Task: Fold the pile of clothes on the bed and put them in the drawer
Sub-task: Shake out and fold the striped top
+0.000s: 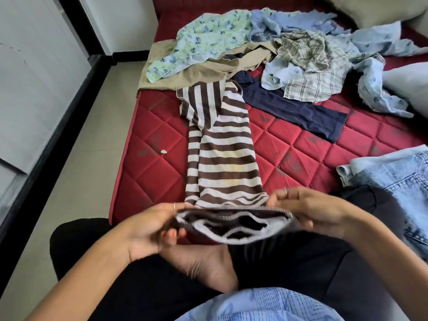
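Observation:
A brown-and-white striped top [220, 147] lies stretched lengthwise on the red quilted mattress [150, 172], folded narrow. Its near hem is lifted off the bed. My left hand [150, 228] grips the hem's left corner and my right hand [305, 209] grips its right corner, holding the edge taut between them. Beyond it lies a loose pile: a floral shirt [203, 40], khaki garment [208, 70], plaid shirt [308, 63], light blue shirts [289, 22] and a navy piece [296, 112]. No drawer is in view.
Folded light denim jeans [398, 179] lie at the right beside my knee. I sit cross-legged in black trousers, with a bare foot [203, 267] under my hands. Grey pillows [407, 84] sit at the far right. The tiled floor [76, 181] and white wall panels run along the left.

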Motion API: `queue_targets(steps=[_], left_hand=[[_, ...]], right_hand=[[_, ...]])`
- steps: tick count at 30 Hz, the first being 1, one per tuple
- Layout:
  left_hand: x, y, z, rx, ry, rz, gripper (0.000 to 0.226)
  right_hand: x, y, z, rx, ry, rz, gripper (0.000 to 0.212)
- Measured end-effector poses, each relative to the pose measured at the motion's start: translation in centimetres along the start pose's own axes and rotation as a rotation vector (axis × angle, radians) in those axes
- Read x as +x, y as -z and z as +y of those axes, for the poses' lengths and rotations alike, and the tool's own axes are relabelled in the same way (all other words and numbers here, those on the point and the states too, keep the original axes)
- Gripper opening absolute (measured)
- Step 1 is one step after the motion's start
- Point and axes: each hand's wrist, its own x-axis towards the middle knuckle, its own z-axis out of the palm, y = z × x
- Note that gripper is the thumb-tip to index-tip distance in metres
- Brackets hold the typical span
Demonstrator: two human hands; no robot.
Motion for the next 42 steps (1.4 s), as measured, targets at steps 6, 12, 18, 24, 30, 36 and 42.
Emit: queue_targets(steps=[6, 12, 18, 24, 30, 36, 42], left_hand=[[6.4, -0.1, 7.7, -0.251, -0.125, 0.152, 0.037], [14.2, 0.8, 9.4, -0.193, -0.338, 0.308, 0.062], [15.0, 3.1, 2.6, 0.271, -0.409, 0.622, 0.029], [14.1, 3.9, -1.2, 0.585, -0.317, 0.529, 0.031], [14.0, 2.0, -1.2, 0.631, -0.377, 0.631, 0.029], [12.9, 0.5, 3.2, 0.374, -0.442, 0.452, 0.017], [9.9, 0.0, 7.1, 0.191, -0.623, 0.399, 0.008]], right_hand=[[6.9, 3.1, -5.0, 0.536, 0.085, 0.205, 0.017], [15.1, 5.8, -3.9, 0.539, 0.175, 0.537, 0.030], [14.8, 5.9, 2.6, 0.115, 0.170, 0.642, 0.011], [13.8, 6.0, 6.2, -0.311, 0.108, 0.661, 0.025], [14.6, 3.2, 7.1, -1.172, 0.600, 0.623, 0.086], [16.2, 1.6, 6.7, -1.462, 0.758, 0.528, 0.074], [14.1, -0.1, -0.9, -1.357, 0.751, 0.688, 0.041]])
